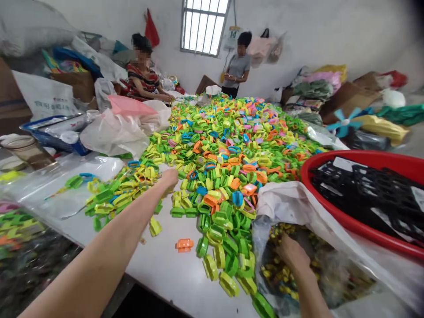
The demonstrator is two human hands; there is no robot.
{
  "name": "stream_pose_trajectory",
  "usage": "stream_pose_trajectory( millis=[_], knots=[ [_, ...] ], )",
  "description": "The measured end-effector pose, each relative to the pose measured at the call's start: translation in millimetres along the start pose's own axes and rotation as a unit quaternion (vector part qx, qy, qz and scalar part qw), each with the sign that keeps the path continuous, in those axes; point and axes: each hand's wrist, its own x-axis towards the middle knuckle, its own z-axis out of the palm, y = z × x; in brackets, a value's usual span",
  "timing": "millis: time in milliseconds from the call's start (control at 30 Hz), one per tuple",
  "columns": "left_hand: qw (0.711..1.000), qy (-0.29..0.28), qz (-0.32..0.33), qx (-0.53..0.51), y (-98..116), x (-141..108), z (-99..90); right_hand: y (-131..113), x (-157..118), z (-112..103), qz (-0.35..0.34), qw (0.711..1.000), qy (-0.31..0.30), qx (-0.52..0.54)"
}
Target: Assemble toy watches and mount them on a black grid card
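A large heap of small plastic pieces [212, 159], mostly green and yellow with some orange, blue and pink, covers the white table [165, 265]. Stretched forward, my left hand [169, 177] is at the heap's near left part; its fingers are turned away and hidden, so its grip does not show. My right hand [293, 252] reaches down into an open clear plastic bag [288, 198] of small gold-coloured pieces [276, 274]. Its fingertips are down among those pieces and cannot be made out. A single orange piece [184, 245] lies apart between my arms.
A red tub [308, 176] holding black openwork parts [361, 190] stands at right. To the left are a clear plastic sheet [66, 205], a pale plastic bag [115, 132] and a blue tray [49, 126]. Two people [142, 79] are across the table, one seated and one standing.
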Motion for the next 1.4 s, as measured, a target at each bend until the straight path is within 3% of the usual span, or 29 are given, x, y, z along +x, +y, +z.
stream_pose_trajectory(
  millis=[67, 167, 233, 333, 400, 500, 567, 633, 733, 867, 967, 1100, 1167, 1267, 1400],
  knots=[
    [1.000, 0.002, -0.008, 0.000, 6.9, 6.7, 8.1, 1.1, 0.0, -1.1, -0.009, 1.000, -0.004, -0.001],
    [1.000, 0.021, 0.010, 0.013, 8.7, -0.7, -1.0, 3.9, -5.1, -10.4, -0.018, 1.000, -0.008, 0.005],
    [0.999, 0.032, 0.034, 0.028, 7.4, -21.7, -12.7, 7.1, -15.4, -19.5, -0.010, 1.000, 0.009, 0.021],
    [0.988, 0.051, 0.126, 0.068, 7.3, -82.6, -13.0, 5.2, -45.1, -25.3, -0.024, 0.992, 0.073, 0.105],
    [0.956, 0.084, 0.265, 0.094, 9.2, -138.0, 6.4, -8.5, -75.2, -20.0, -0.104, 0.967, 0.087, 0.214],
    [0.899, 0.098, 0.416, 0.093, 14.3, -215.7, 56.7, -48.3, -126.6, -3.0, -0.276, 0.894, 0.003, 0.354],
    [0.894, 0.087, 0.431, 0.093, 19.0, -248.7, 90.6, -76.5, -154.5, 9.2, -0.337, 0.856, -0.058, 0.388],
    [0.904, 0.091, 0.407, 0.091, 22.6, -266.0, 113.9, -95.6, -172.0, 19.3, -0.359, 0.839, -0.079, 0.401],
    [0.909, 0.134, 0.390, 0.061, 20.5, -277.2, 121.3, -103.1, -183.0, 30.7, -0.374, 0.832, -0.078, 0.402],
    [0.914, 0.146, 0.378, 0.008, 14.0, -278.9, 99.1, -102.0, -188.6, 45.0, -0.371, 0.834, -0.093, 0.397],
    [0.947, 0.087, 0.310, 0.011, 25.6, -263.8, 82.9, -110.1, -189.7, 56.8, -0.358, 0.836, -0.074, 0.410],
    [0.963, -0.082, 0.257, 0.023, 54.2, -238.7, 76.4, -119.5, -184.2, 68.2, -0.336, 0.844, -0.021, 0.417],
    [0.967, -0.134, 0.218, -0.016, 62.0, -233.6, 78.1, -118.4, -181.9, 70.5, -0.331, 0.835, -0.001, 0.439],
    [0.961, -0.161, 0.168, -0.151, 61.5, -235.4, 83.1, -112.8, -182.4, 71.8, -0.328, 0.807, -0.014, 0.491],
    [0.931, -0.171, 0.118, -0.299, 56.3, -242.2, 86.4, -106.7, -183.8, 74.6, -0.298, 0.780, -0.052, 0.547]
  ],
)
